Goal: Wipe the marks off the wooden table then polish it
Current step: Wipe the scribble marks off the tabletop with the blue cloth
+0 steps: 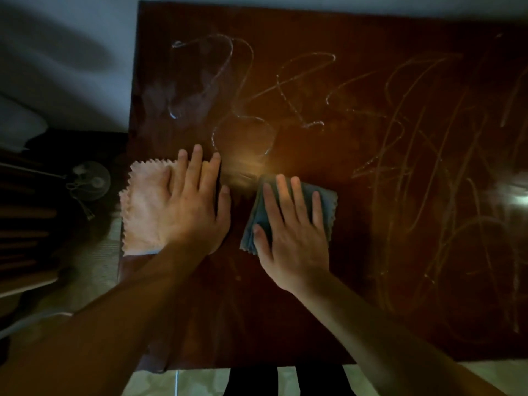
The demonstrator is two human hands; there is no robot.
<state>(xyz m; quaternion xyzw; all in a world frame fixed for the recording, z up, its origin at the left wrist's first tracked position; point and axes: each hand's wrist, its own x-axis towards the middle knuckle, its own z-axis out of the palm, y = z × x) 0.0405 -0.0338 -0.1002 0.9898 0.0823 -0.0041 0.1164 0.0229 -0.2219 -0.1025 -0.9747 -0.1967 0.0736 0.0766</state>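
Flat, fingers spread: left hand (191, 204) presses pink cloth (145, 207), right hand (291, 232) presses blue cloth (297, 207), scribbled marks (414, 144) beyond both on wooden table (285, 310).

I see a dim, underexposed view with a warm cast. One soft glow sits mid-counter (251, 167) between my hands, and a white glare patch (517, 195) flares at the right edge. The left margin sinks into near-black shadow. Edges look smeared and bowed by the wide lens; the scribbled marks (428, 167) at right are blurred.
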